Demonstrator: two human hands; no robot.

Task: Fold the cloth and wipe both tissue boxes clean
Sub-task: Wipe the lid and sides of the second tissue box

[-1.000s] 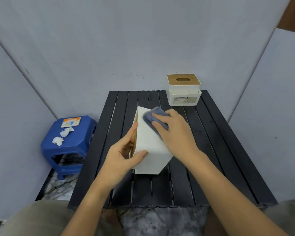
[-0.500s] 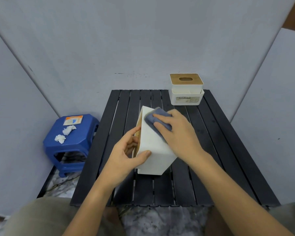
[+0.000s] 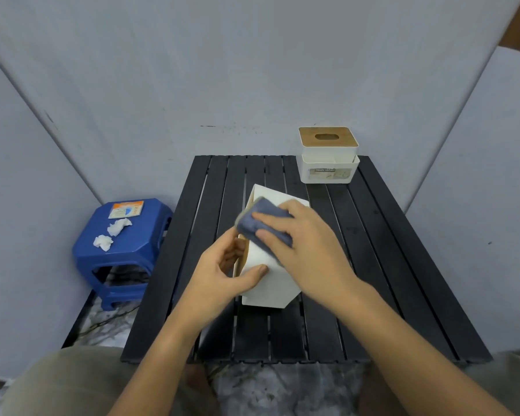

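A white tissue box (image 3: 270, 283) lies tipped on its side in the middle of the black slatted table (image 3: 388, 265), its wooden lid facing left. My left hand (image 3: 222, 274) grips its near left edge, thumb on the white face and fingers against the lid. My right hand (image 3: 303, 238) presses a folded blue-grey cloth (image 3: 252, 222) flat against the box's upper face near the left edge. A second white tissue box (image 3: 327, 157) with a wooden slotted lid stands upright at the table's far right corner.
A blue plastic stool (image 3: 123, 250) stands left of the table, with two crumpled white tissues (image 3: 111, 234) and a small packet (image 3: 126, 209) on top. Grey panel walls close in behind and on both sides. My knees are at the near edge.
My right hand has slid the cloth leftward and nearer across the box's face, toward the lid edge. My left hand still holds the box in the same spot.
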